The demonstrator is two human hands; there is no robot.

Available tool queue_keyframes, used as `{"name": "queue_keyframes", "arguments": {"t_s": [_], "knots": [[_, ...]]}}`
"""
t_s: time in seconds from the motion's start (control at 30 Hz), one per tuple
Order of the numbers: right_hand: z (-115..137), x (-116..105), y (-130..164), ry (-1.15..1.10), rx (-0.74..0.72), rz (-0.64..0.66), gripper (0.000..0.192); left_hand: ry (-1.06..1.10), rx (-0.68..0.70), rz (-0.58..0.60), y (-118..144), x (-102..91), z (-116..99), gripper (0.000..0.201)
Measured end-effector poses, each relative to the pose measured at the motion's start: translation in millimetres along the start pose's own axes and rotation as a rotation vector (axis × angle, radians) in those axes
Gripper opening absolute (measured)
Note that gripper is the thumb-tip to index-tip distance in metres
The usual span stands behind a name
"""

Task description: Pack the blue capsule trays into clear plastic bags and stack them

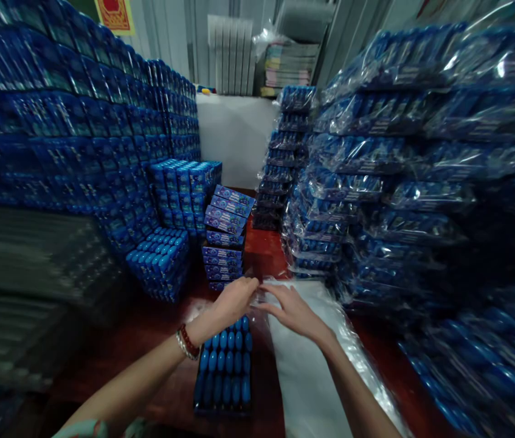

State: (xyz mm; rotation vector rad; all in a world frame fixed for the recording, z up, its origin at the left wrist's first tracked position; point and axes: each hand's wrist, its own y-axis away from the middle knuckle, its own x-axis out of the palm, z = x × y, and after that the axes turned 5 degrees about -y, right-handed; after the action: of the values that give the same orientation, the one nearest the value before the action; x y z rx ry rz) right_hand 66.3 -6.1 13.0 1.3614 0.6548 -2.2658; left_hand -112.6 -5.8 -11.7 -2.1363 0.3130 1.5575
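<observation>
My left hand (232, 302) is closed, its fingertips pinched on the edge of what looks like a clear plastic bag (262, 298). Opposite it, my right hand (294, 309) reaches to the same film with thumb and fingers apart. Below my left hand, on the red table, stands a tray of blue rounded bottles or tubs (224, 362) in tight rows, partly hidden by the hand and wrist. A stack of flat clear plastic bags (305, 365) with a white look lies under my right forearm.
Purple printed boxes (224, 237) form a leaning stack ahead. Blue packs (159, 258) stand beside it, below a tall wall of blue packs (56, 115) at left. Film-wrapped trays (376, 140) are piled high at right. Grey stacked trays (33, 274) fill the near left.
</observation>
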Motion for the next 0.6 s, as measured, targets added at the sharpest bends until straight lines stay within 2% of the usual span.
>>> {"name": "queue_keyframes", "arguments": {"t_s": [0.03,0.13,0.2,0.3,0.37,0.47,0.6], "knots": [[-2.0,-8.4,-18.1,-0.091,-0.07,-0.075,0.037,0.009,-0.052,-0.01,3.0,-1.0,7.9,0.017],[1.6,-35.0,-85.9,-0.157,-0.192,-0.478,0.053,0.026,-0.185,-0.034,14.3,-5.0,28.4,0.019],[10.6,-45.7,-132.9,-0.093,-0.222,-0.579,0.062,0.013,-0.209,-0.038,23.2,-7.3,35.5,0.02],[25.4,-48.0,-183.9,0.017,-0.225,-0.525,0.057,0.024,-0.229,-0.067,37.4,-9.5,40.8,0.02],[31.8,-44.3,-199.2,0.09,-0.234,-0.476,0.043,0.044,-0.28,-0.107,46.8,-10.9,46.6,0.02],[33.1,-39.1,-202.6,0.165,-0.282,-0.45,0.041,0.045,-0.372,-0.152,59.3,-13.1,59.8,0.02],[30.2,-38.2,-196.7,0.162,-0.315,-0.429,0.046,0.124,-0.355,-0.175,68.0,-15.8,71.4,0.021]]}}
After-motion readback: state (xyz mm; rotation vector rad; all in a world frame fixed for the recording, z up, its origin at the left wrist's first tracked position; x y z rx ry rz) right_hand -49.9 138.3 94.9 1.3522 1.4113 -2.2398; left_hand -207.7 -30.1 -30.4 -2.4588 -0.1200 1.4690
